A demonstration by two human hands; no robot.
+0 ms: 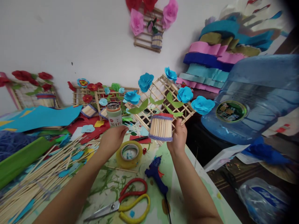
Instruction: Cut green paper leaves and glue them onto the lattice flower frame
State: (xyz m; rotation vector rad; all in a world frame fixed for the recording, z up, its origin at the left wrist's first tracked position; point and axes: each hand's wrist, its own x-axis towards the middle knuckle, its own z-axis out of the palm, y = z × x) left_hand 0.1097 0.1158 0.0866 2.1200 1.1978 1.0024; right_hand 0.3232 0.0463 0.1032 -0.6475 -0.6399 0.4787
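Note:
A lattice of thin wooden sticks (159,83) with blue paper flowers (146,82) and green paper leaves (139,107) is held up, tilted, over the table. Its lower edge is gripped by my right hand (179,137), next to a small stick basket (161,127) bound with purple yarn. My left hand (114,138) is at the left, apart from the lattice, thumb and fingers pinched together; what is between them, if anything, is too small to make out. Just behind it stands a glass jar (114,115). Below the hands lie a tape roll (129,154) and a blue glue gun (157,175).
Red and yellow scissors (119,203) lie at the front. Loose sticks (46,174) and blue paper (44,116) cover the left. A large water bottle (254,93) stands right, below stacked crepe paper (210,59). Another flowered lattice (147,40) hangs on the wall.

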